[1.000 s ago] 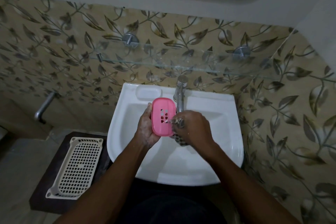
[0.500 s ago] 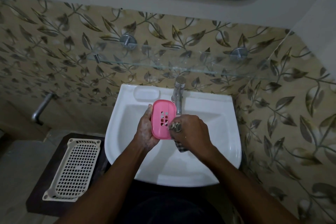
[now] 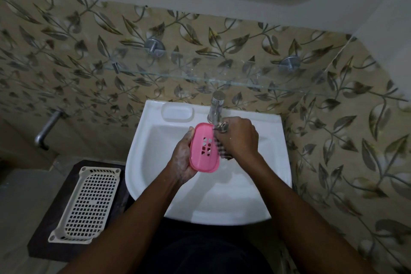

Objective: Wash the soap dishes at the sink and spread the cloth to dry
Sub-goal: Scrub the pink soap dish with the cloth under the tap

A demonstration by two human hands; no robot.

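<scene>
Raised cloth (image 3: 223,151), seemingly; one dish (image 3: 204,161).

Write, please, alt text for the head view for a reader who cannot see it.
Over a white sink, a person's left hand holds a pink soap dish while the right hand grips a checked cloth at its edge, near the tap. A cream plastic basket sits on a dark stand to the sink's left.
</scene>
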